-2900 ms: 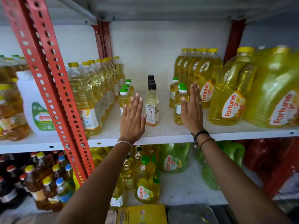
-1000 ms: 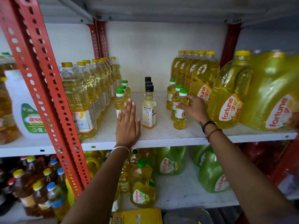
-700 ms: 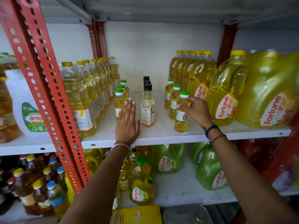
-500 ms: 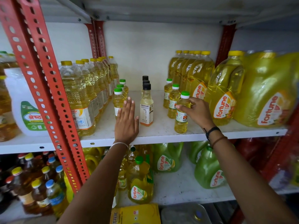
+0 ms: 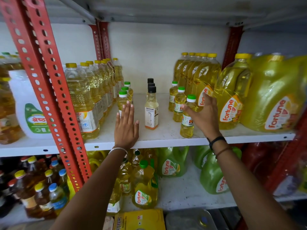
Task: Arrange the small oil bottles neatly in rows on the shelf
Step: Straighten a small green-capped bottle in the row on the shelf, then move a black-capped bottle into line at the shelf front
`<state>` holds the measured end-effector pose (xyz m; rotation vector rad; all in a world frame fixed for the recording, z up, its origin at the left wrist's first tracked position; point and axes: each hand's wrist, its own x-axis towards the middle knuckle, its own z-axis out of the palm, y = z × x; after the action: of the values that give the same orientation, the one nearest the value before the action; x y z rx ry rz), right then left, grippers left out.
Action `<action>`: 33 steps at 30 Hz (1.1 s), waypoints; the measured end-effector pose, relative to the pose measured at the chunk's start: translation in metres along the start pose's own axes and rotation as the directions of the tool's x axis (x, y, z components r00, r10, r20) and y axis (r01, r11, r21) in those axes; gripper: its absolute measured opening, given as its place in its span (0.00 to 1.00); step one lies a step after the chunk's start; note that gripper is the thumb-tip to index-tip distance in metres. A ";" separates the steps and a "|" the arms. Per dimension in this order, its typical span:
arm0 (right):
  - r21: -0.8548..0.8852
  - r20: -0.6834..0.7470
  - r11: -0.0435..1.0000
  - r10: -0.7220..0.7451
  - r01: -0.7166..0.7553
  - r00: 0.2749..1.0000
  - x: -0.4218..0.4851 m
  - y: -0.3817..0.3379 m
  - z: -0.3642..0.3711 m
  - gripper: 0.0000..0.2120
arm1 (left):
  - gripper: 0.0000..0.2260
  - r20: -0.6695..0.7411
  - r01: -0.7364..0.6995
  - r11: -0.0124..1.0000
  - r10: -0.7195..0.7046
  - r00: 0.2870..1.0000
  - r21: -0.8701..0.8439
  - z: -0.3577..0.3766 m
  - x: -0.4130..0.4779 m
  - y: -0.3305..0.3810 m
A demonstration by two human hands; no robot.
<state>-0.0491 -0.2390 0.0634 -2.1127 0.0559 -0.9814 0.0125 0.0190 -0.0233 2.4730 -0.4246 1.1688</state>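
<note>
Small oil bottles stand in three rows on the white shelf [image 5: 166, 138]. The left row has green caps, its front bottle [image 5: 122, 101] touched by the fingertips of my left hand [image 5: 126, 128], which lies flat and open on the shelf. The middle row has black caps [image 5: 151, 108]. In the right row my right hand [image 5: 205, 118] cups the front green-capped bottle [image 5: 187, 123], thumb in front and fingers behind. That bottle stands on the shelf near the front edge, with two more green-capped bottles [image 5: 179, 105] behind it.
Tall yellow-capped oil bottles [image 5: 83, 100] line the left side beside a red slotted post [image 5: 54, 103]. Large Fortune jugs [image 5: 230, 100] crowd the right. More oil bottles and green jugs [image 5: 211, 176] fill the shelf below.
My right hand closed around the front right bottle and drew it slightly forward, toward the shelf edge. My left hand stayed flat by the left row.
</note>
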 end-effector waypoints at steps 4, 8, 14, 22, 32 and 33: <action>0.050 -0.278 0.976 -0.191 0.213 0.941 -0.007 -0.036 0.007 0.28 | 0.26 0.003 -0.034 0.998 0.034 0.999 0.058 -0.012 -0.005 -0.027; 0.247 -0.173 0.916 -0.280 0.317 0.944 -0.003 -0.062 0.041 0.16 | 0.27 0.009 -0.025 0.997 0.025 1.000 0.072 -0.017 -0.007 -0.039; 0.325 0.258 0.944 -0.023 -0.064 0.966 0.022 -0.053 0.105 0.19 | 0.27 0.017 -0.037 0.996 0.036 0.999 0.075 -0.016 -0.006 -0.038; 0.368 0.319 0.913 0.054 -0.176 0.946 0.033 -0.043 0.128 0.18 | 0.27 0.016 -0.051 0.997 0.050 0.999 0.053 -0.013 -0.008 -0.040; 0.325 0.306 0.936 0.033 -0.137 0.952 0.037 -0.045 0.125 0.16 | 0.27 0.039 -0.047 0.997 0.045 0.998 0.055 -0.013 -0.008 -0.040; 0.342 0.317 0.929 0.029 -0.142 0.948 0.037 -0.045 0.125 0.16 | 0.27 0.041 -0.046 0.997 0.044 0.998 0.054 -0.013 -0.008 -0.040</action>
<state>0.0479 -0.1411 0.0683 -1.8759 -0.1749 -0.5496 0.0153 0.0614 -0.0301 2.5494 -0.4680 1.1660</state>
